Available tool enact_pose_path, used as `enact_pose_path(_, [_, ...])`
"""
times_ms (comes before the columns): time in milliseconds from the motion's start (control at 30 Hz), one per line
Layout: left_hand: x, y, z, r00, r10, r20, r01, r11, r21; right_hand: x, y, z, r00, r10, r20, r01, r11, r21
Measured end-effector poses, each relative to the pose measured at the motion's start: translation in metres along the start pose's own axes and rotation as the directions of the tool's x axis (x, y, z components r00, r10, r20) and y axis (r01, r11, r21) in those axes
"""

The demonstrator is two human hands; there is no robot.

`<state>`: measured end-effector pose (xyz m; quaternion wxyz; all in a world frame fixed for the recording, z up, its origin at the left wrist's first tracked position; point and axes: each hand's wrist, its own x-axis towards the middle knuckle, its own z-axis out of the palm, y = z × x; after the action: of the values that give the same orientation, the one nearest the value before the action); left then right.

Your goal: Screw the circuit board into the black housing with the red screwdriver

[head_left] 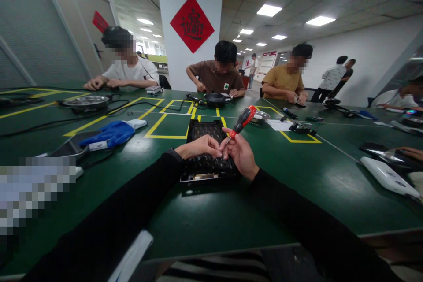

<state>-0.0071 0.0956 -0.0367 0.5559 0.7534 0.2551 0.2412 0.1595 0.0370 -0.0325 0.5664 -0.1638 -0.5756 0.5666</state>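
Note:
My right hand is closed round a red-and-black screwdriver, whose handle points up and to the right. My left hand pinches at the screwdriver's metal tip, fingers pressed together; what sits between them is too small to see. Both hands hover over an opened black device with a circuit board and a dark grid inside, lying flat on the green table. Black sleeves cover both my arms.
A blue glove lies to the left beside a tablet-like slab. A white device sits at the right edge. Cables cross the table at the back left. Three people work along the far side; yellow tape marks squares.

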Motion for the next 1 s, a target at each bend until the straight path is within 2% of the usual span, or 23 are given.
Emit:
enact_pose_path(267, [0.0,0.003,0.003,0.994,-0.002,0.11,-0.005,0.998,0.065,0.0,0.003,0.0,1.0,0.006,0.017,-0.004,0.996,-0.091])
enact_pose_path(400, [0.0,0.001,0.002,0.993,-0.012,0.115,0.007,0.999,0.041,0.001,0.005,-0.001,0.999,-0.008,0.031,0.011,0.994,-0.108])
enact_pose_path(633, [-0.001,0.0,0.002,0.988,0.01,0.154,-0.018,0.998,0.054,-0.003,0.0,-0.001,0.997,0.034,0.063,-0.033,0.999,-0.025])
enact_pose_path(1000, [0.001,-0.008,0.0,0.99,-0.003,0.14,-0.011,0.995,0.096,-0.002,0.003,-0.001,0.997,0.005,0.079,0.003,0.995,-0.097])
